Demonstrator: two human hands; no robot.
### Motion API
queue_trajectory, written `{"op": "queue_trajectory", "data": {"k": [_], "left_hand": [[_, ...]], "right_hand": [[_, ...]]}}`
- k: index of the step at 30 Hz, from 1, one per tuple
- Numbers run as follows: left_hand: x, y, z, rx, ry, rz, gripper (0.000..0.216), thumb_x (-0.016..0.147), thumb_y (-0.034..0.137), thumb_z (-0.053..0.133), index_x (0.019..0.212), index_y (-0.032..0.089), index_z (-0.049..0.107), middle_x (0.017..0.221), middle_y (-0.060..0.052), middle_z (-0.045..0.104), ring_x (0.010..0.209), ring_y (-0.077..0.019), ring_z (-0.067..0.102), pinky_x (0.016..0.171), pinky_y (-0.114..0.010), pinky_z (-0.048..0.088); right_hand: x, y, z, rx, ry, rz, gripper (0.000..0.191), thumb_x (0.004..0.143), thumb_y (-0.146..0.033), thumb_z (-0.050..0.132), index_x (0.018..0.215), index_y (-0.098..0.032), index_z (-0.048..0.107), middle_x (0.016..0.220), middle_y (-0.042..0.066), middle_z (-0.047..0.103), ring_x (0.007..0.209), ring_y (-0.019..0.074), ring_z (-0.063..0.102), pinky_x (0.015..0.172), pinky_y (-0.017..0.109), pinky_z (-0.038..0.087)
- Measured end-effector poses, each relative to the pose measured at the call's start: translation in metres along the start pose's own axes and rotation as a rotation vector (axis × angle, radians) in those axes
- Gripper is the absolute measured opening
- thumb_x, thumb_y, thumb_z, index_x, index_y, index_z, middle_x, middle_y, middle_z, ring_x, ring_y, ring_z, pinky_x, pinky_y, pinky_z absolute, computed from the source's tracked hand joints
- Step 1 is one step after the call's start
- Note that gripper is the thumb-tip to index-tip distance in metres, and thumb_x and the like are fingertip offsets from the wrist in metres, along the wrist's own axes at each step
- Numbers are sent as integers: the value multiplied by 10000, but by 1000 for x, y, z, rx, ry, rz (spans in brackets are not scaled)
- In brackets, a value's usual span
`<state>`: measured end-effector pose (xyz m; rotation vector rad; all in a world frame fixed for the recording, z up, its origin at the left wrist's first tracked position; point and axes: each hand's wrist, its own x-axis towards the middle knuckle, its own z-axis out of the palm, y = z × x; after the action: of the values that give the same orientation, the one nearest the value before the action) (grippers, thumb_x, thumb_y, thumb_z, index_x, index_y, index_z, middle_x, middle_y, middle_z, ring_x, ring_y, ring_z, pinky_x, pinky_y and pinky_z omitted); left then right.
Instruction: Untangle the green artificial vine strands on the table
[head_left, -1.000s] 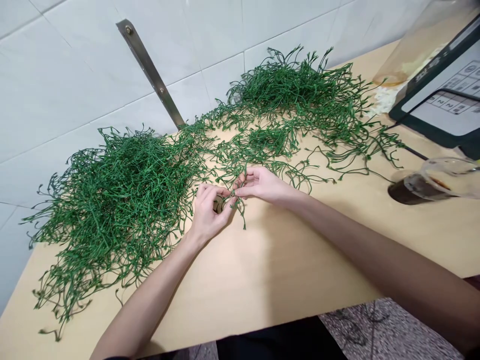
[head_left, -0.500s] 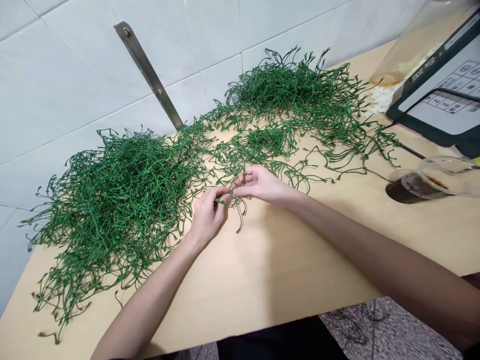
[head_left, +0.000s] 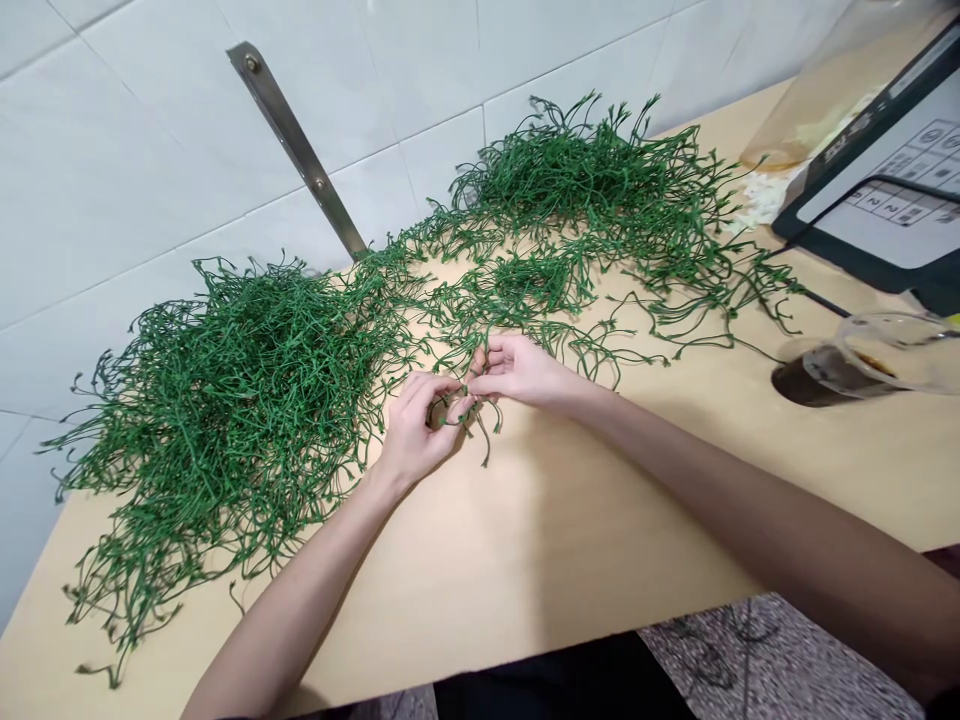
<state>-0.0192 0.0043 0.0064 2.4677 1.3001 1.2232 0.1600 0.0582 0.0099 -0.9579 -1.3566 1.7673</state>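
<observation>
My left hand [head_left: 414, 428] is curled shut around a small round brownish piece and pinches a green plastic sprig [head_left: 474, 420] whose tips hang down. My right hand [head_left: 525, 368] meets it fingertip to fingertip, pinching the same sprig from the right. Both hands hover just above the light wooden table [head_left: 570, 540]. A big heap of green plastic stems [head_left: 225, 400] lies to the left of my hands. A second heap of green stems [head_left: 592, 190] lies behind them to the right, with looser strands [head_left: 525, 290] spread between the two.
White tiled wall [head_left: 112, 170] runs behind the table with a slanted metal bracket [head_left: 300, 150]. At the right stand a clear cup of dark drink [head_left: 847, 370], a dark machine with a keypad [head_left: 892, 190] and a clear bag [head_left: 817, 110]. The table's front edge is near my body.
My left hand closed, then opened slightly so the round piece shows again. The sprig's hanging tips shifted a little. My right hand stayed almost still.
</observation>
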Motion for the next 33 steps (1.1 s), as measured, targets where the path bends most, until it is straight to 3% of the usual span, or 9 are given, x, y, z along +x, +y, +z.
{"op": "queue_trajectory", "data": {"k": [6,13,23,33], "left_hand": [[-1,2,0,-43,2,36,169,836,163,600,995,165,656,810,-45,700,746,-159,616,702,-285,519],[0,2,0,-52,63,39,125,896,141,571,950,182,675,874,-55,737,776,-140,679,715,-255,543],[-7,-3,0,38,156,142,142,876,114,577,867,186,698,871,-61,737,796,-150,695,724,-284,593],[-2,3,-1,63,169,63,98,881,180,585,850,189,677,819,-39,726,756,-142,685,708,-271,572]], "right_hand": [[0,0,2,-2,12,-19,275,610,6,678,666,-187,491,565,-53,599,477,64,521,491,195,414],[0,0,2,23,5,-20,251,616,-20,635,687,-196,471,547,-69,576,455,49,459,470,190,340],[-3,-7,4,216,-61,43,280,611,-148,746,689,-197,482,501,-64,549,455,72,483,459,212,346],[-3,-3,0,33,-76,-13,318,608,-210,813,706,-186,512,521,-53,575,467,70,494,448,203,321]]}}
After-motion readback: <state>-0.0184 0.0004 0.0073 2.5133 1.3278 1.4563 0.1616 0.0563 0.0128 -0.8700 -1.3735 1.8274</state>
